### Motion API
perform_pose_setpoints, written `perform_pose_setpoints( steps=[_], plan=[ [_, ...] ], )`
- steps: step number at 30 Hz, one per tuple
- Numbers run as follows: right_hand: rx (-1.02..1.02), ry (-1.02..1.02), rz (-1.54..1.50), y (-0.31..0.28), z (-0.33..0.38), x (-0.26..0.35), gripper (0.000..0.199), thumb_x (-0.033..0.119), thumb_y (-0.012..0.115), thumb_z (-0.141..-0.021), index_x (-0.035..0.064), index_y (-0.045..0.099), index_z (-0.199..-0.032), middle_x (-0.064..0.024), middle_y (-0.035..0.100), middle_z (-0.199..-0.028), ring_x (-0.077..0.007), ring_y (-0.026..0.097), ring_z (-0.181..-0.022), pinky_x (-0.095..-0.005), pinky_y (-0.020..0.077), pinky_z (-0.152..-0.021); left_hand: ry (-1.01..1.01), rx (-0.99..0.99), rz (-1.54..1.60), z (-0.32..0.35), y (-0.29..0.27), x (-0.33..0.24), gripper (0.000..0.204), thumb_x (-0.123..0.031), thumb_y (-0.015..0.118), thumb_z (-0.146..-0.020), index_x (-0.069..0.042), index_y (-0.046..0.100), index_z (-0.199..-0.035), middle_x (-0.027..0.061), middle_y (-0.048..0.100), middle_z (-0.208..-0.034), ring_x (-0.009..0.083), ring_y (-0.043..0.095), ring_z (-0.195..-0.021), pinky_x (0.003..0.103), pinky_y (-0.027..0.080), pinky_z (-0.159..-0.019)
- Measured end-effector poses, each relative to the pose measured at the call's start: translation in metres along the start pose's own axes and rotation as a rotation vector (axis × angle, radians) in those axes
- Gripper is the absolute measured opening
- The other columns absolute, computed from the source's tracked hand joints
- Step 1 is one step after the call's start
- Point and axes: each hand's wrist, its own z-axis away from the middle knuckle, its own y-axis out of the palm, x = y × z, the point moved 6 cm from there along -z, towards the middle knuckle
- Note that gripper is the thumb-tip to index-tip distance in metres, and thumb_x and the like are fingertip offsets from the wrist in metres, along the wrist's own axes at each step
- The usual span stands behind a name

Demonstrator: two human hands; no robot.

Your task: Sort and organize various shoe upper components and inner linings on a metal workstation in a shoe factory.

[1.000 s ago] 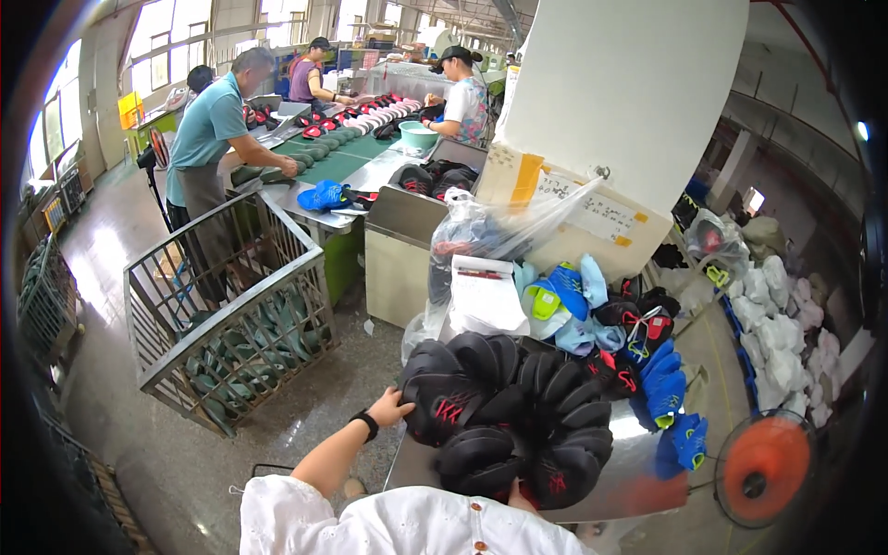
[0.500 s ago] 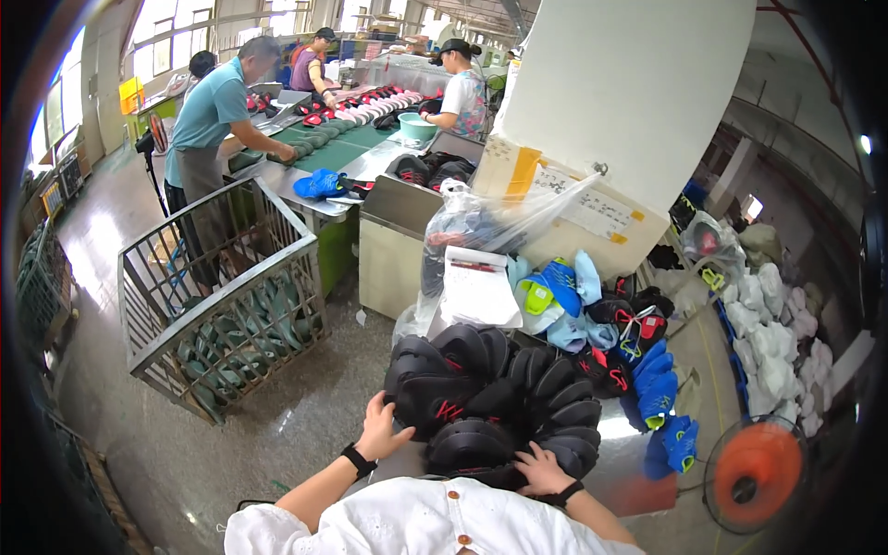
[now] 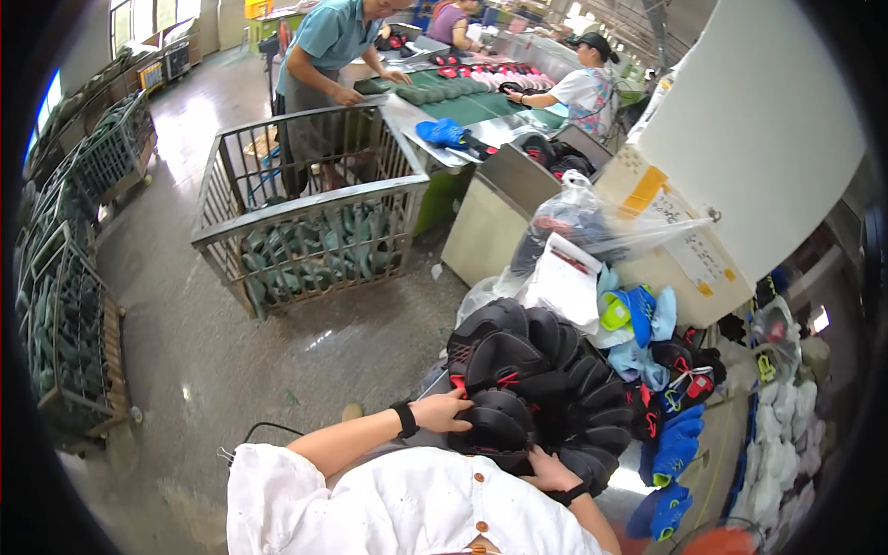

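Note:
In front of my body lies a heap of black shoe uppers [image 3: 592, 407] with red marks, nested in curved rows. My left hand [image 3: 442, 412] is closed at the left end of the nearest black shoe upper [image 3: 499, 418], close to a red tab. At the other end of that same upper, my right hand [image 3: 552, 470] has its fingers tucked in against the black material, the tips partly hidden. Blue shoe uppers [image 3: 680, 444] with lime linings hang along the heap's right side. Beyond the heap are a white notepad [image 3: 560, 291] with pens on it and a clear plastic bag [image 3: 578, 217].
A metal cage cart [image 3: 310, 208] with green shoe parts stands ahead left; more loaded carts [image 3: 79, 324] line the far left. Several people work at a green-topped table [image 3: 462, 106]. A large pale panel [image 3: 758, 111] rises at right, and an orange fan [image 3: 717, 539] sits low right.
The view has swung left, so the scene sits further right. My left hand has moved from the heap's left side in to the nearest upper. My right hand stays at the heap's near edge.

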Motion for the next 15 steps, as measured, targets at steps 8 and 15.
perform_pose_setpoints(
  steps=[8,15],
  plan=[
    [0.064,0.165,0.19,0.008,-0.02,-0.002,0.083,0.072,0.057,-0.066,0.0147,0.053,-0.126,-0.0155,0.045,-0.133,-0.0355,0.04,-0.123,-0.0659,0.0271,-0.098,0.865,-0.999,0.24,0.122,-0.178,-0.14,0.027,-0.011,0.052,-0.082,-0.001,0.049,-0.057,0.0081,0.052,-0.059,0.0203,0.051,-0.056,0.045,0.045,-0.079],
    [0.176,0.274,0.163,-0.001,-0.027,-0.007,0.077,0.069,0.063,-0.062,0.01,0.063,-0.112,-0.0168,0.06,-0.114,-0.0367,0.056,-0.106,-0.0542,0.0406,-0.092,1.76,-0.535,0.569,0.213,-0.204,-0.24,0.037,-0.007,0.058,-0.084,-0.009,0.052,-0.048,-0.0038,0.051,-0.05,0.0114,0.053,-0.046,0.025,0.052,-0.061]
  ],
)
